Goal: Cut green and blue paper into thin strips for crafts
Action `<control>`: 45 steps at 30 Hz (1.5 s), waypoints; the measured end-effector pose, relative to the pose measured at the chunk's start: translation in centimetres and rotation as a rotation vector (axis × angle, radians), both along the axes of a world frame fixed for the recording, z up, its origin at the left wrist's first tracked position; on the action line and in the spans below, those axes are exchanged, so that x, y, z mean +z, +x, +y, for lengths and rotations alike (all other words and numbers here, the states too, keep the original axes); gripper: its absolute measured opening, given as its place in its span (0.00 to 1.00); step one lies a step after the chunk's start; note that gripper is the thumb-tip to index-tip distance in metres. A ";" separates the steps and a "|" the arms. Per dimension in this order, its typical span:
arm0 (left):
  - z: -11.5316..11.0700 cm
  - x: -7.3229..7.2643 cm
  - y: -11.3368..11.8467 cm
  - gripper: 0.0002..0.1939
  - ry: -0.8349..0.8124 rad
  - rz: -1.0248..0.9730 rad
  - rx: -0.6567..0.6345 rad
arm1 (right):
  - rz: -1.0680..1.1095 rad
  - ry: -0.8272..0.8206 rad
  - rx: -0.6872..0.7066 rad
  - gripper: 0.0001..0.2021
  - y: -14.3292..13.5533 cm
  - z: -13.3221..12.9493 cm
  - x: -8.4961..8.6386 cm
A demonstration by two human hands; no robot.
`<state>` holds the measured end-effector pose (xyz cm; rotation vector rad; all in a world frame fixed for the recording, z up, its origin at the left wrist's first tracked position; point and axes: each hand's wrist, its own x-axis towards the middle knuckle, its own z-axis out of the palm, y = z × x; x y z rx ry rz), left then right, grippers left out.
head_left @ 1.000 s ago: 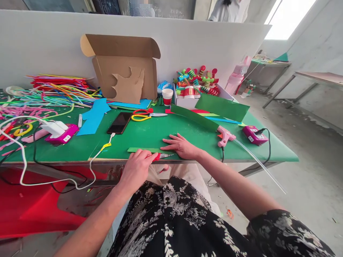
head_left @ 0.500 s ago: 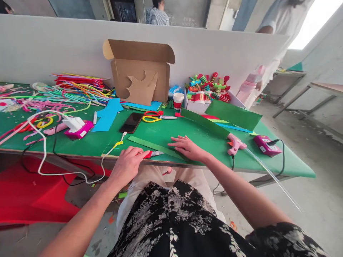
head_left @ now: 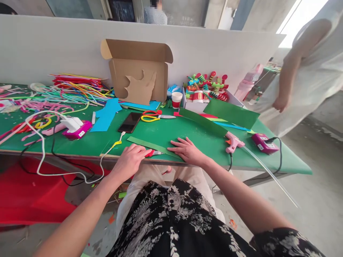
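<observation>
Since a second earlier, one green paper strip [head_left: 148, 144] has been turned from lying along the near edge of the tabletop [head_left: 160, 130] to a slant. Its right end is covered by the right hand [head_left: 186, 151], spread open and flat. Just beside it, a red-handled tool [head_left: 150, 154] is gripped by the left hand [head_left: 131, 157]. Fingertips are best kept clear of the tip, the strip pressed firmly.

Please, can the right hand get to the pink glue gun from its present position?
Probably yes: the pink glue gun lies to the right of the right hand, with nothing visible between them. The hand would only need to leave the green strip it touches.
</observation>
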<state>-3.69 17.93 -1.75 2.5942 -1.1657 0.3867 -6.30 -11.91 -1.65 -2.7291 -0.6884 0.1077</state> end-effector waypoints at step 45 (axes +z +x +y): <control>-2.2 -0.1 -0.2 0.21 -0.022 0.018 -0.135 | 0.009 0.021 -0.015 0.21 -0.2 0.3 0.2</control>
